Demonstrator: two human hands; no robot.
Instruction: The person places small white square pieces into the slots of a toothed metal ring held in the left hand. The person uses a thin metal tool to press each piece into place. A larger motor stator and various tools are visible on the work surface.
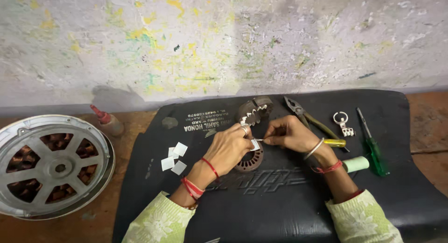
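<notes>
While both hands meet over the black mat [280, 201], the left hand [229, 149] closes its grip on a toothed stator core [254, 110], holding it tilted above a flat slotted stator ring [249, 161] lying on the mat. The right hand [287, 133] pinches a small white insulation slip [255, 144] between fingertips, just beside the left fingers. Loose white paper squares [174, 158] lie left of the wrists. Pliers [308, 119], a green screwdriver [372, 142] and a pale green spool [356, 164] lie to the right. A round metal motor housing [51, 166] sits far left.
</notes>
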